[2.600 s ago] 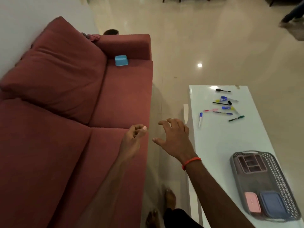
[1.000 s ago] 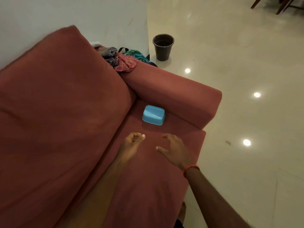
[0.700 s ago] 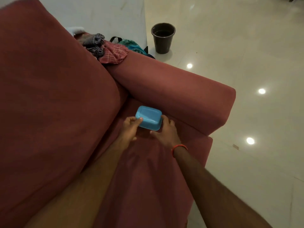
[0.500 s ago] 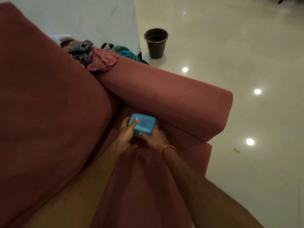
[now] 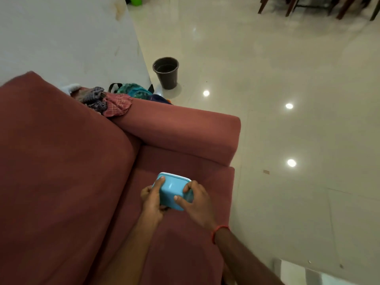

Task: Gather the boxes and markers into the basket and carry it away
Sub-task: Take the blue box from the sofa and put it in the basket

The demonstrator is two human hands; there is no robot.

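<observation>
Head view, hands: clasping the blue box (image 5: 174,192) from both sides, left hand (image 5: 152,200) curling a finger along its left wall, right hand (image 5: 197,204) pressing thumb and fingers onto its right end.
Box place: tilting over the sofa seat (image 5: 185,254), toward the front edge at the armrest end; impossible to tell whether touching the cushion.
Handling: probably behaving as light, stiff plastic with a smooth, slippery shell; showing a pale rim along the far edge, perhaps a lid.
Hold: favouring a two-sided squeeze on opposite walls, hooking fingertips against that rim to guard against slipping or a popping lid.
Beyond: armrest (image 5: 178,128) lying just past the box, clothes (image 5: 107,99) draping over its back corner, dark bucket (image 5: 166,73) standing on the glossy floor (image 5: 287,202).
</observation>
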